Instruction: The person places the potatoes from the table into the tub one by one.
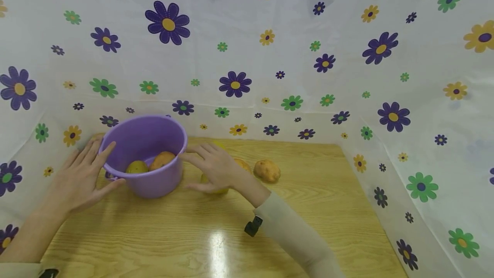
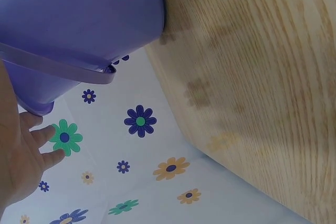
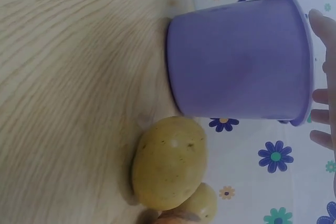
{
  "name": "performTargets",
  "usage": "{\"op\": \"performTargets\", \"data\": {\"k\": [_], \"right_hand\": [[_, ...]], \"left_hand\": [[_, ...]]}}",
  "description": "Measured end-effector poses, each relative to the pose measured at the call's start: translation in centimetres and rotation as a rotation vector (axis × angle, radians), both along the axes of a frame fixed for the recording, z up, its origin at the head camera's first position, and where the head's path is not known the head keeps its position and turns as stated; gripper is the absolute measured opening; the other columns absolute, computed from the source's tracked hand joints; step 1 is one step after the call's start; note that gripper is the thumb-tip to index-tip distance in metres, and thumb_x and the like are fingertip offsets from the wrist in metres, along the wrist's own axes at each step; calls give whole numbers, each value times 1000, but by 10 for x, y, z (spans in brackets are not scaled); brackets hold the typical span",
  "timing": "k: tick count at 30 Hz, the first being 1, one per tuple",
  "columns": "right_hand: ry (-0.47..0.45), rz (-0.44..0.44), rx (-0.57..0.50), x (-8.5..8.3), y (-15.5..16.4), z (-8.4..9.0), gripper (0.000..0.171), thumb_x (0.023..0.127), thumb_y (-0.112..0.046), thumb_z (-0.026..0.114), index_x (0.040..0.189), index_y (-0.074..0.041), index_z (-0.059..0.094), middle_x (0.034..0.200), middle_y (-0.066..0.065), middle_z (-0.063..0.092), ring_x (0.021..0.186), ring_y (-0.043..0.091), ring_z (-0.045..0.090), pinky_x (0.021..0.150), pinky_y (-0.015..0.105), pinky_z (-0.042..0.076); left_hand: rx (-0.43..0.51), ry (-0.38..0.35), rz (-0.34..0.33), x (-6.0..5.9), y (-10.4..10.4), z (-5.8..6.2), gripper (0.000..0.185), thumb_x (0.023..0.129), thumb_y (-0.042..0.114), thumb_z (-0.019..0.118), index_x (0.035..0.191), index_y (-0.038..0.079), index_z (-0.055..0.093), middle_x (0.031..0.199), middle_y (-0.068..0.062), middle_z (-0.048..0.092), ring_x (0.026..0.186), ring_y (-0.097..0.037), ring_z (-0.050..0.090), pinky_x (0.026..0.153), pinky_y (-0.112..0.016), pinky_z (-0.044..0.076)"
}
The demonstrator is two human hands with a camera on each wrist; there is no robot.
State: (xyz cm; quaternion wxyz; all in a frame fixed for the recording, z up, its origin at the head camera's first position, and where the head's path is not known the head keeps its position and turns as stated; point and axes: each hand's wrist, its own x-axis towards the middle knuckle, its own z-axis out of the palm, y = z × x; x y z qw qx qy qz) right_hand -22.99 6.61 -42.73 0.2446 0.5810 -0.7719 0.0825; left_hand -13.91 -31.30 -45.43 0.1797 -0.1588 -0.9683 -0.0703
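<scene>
Item, mid-gathering: round purple plastic bucket on the wooden table, two potatoes inside, framed by my left hand and right hand, fingers straight, gripping nothing; next move, I judge, needs fingers curling around the loose yellow-brown potato beneath my right palm.

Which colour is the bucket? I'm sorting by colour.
Purple bucket, clearest in the right wrist view.
</scene>
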Motion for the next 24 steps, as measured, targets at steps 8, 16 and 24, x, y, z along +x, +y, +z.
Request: {"op": "performTargets", "data": {"k": [8,16,24], "right_hand": [[-2,-66,64,7,16,-15,87,87,-68,71,154,-14,53,145,10,65,129,24,66,107,38,58],[-15,-180,168,10,21,-36,90,89,-77,62,156,-18,49,153,9,59,137,26,61,107,42,59],[-8,-258,216,11,22,-54,93,89,-79,60,158,-18,45,153,11,57,135,28,61,109,41,58]], "left_hand": [[9,-4,2,0,0,-1,104,93,68,64,170,15,20,179,-16,4,166,-41,9,136,-39,-13],[10,-3,0,0,0,0,103,93,69,63,170,14,21,179,-16,5,166,-42,10,137,-43,-11],[25,12,-2,0,0,-1,103,92,69,64,170,15,22,179,-15,6,167,-38,9,137,-48,-7]]}}
